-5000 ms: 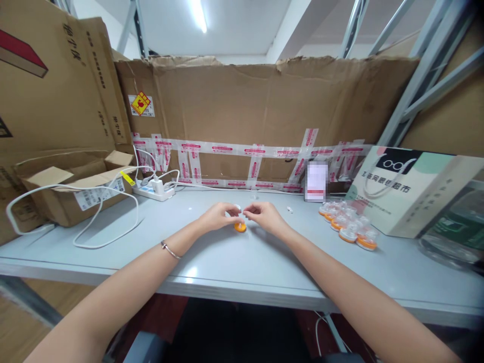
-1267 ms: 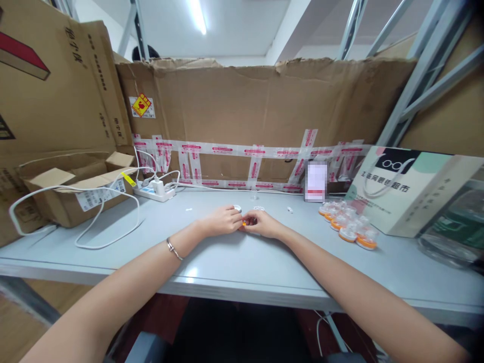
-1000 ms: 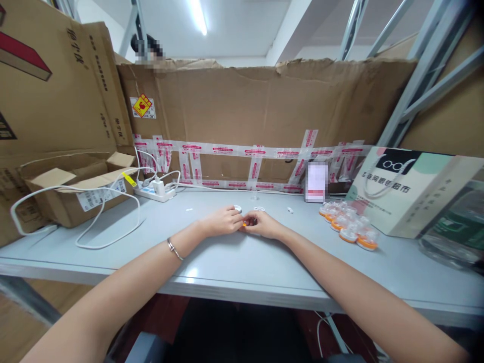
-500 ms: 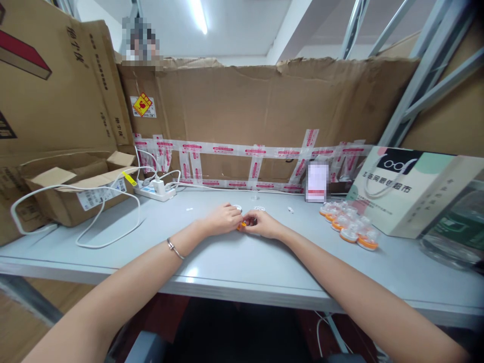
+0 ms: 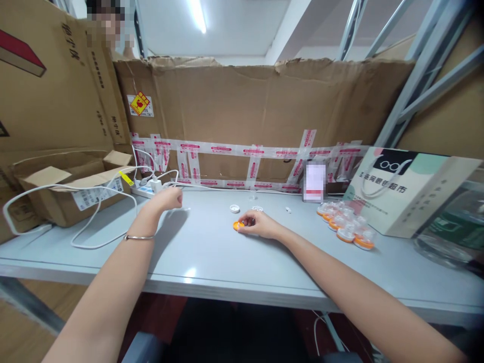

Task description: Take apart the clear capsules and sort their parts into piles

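My right hand (image 5: 259, 225) is closed on a small round orange part (image 5: 237, 226) at the middle of the table, with its fingertips pinching the edge. My left hand (image 5: 169, 198) is away to the left, low over the table near the power strip and just left of a small white piece (image 5: 185, 209). Its fingers are bent down and mostly hidden behind the hand. Behind the orange part lies a white round ring (image 5: 234, 208). Several white parts (image 5: 257, 208) sit just beyond my right hand, and a small clear part (image 5: 253, 197) is farther back.
Several orange and white assemblies with clear tops (image 5: 346, 229) stand at right, before a paper bag (image 5: 393, 191) and a big clear bottle (image 5: 448, 237). A phone (image 5: 315, 182) leans at the back. An open carton (image 5: 75, 189), white cables and a power strip (image 5: 143, 190) are left.
My left hand has left the orange part and moved left, toward the small white piece. My right hand stays in place with the orange part.
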`<action>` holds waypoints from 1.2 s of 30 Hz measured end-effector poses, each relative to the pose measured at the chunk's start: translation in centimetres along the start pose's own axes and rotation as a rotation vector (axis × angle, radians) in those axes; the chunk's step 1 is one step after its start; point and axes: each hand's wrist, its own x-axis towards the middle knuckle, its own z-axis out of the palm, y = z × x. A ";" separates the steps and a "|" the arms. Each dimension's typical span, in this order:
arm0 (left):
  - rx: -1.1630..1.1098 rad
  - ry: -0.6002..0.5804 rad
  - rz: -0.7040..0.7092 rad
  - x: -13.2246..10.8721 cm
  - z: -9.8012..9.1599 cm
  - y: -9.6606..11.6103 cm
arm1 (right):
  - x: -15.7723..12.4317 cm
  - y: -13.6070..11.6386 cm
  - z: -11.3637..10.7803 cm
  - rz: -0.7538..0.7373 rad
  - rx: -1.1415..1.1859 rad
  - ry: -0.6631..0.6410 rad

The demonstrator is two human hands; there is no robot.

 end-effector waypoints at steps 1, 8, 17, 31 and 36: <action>0.009 -0.032 -0.035 0.0 0.3 -0.5 | 0.0 0.0 0.0 0.002 -0.001 -0.001; -0.012 -0.127 -0.091 0.3 1.2 -0.9 | -0.1 -0.1 -0.1 -0.004 -0.009 0.001; -0.121 -0.035 0.026 0.7 0.9 -1.0 | 0.0 -0.2 -0.1 0.007 0.005 -0.019; -0.152 -0.121 0.065 1.3 2.1 -0.1 | -0.1 -0.1 -0.1 0.007 0.014 -0.008; -0.191 -0.096 0.137 1.8 2.7 1.4 | -0.1 -0.3 -0.1 0.009 0.003 -0.015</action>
